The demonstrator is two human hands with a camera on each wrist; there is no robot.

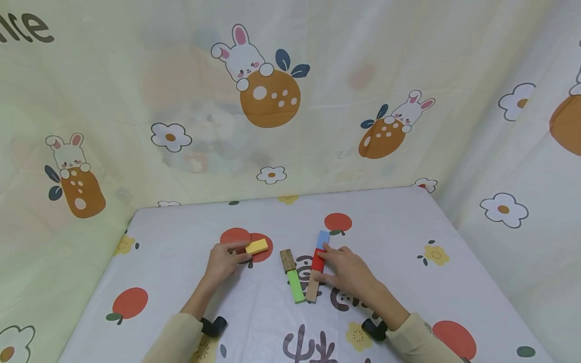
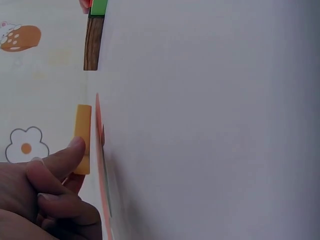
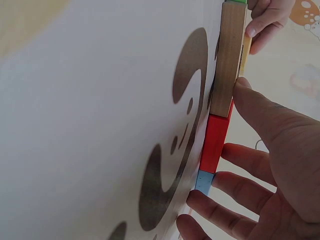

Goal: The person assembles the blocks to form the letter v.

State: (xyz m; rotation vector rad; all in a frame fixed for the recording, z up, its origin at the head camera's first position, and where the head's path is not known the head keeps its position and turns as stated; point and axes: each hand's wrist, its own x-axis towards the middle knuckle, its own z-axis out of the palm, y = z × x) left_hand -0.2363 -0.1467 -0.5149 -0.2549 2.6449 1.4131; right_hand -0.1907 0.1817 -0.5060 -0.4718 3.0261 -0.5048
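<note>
My left hand (image 1: 222, 262) pinches a yellow wooden block (image 1: 257, 246) between thumb and fingers, left of the other blocks. The left wrist view shows the yellow block (image 2: 83, 125) held just off the cloth. A row of blue (image 1: 323, 239), red (image 1: 317, 261) and tan (image 1: 311, 290) blocks lies end to end on the right. Spread fingers of my right hand (image 1: 351, 272) touch this row: in the right wrist view the thumb is on the tan block (image 3: 229, 60), fingertips at the red (image 3: 214, 145) and blue ones. Beside it lie a dark brown block (image 1: 287, 260) and a green block (image 1: 296, 287), touching end to end.
A white printed cloth (image 1: 386, 217) with fruit, flowers and lettering covers the table. Behind and at both sides hang curtains (image 1: 336, 141) with rabbit prints. Dark camera mounts (image 1: 213, 326) sit at both wrists.
</note>
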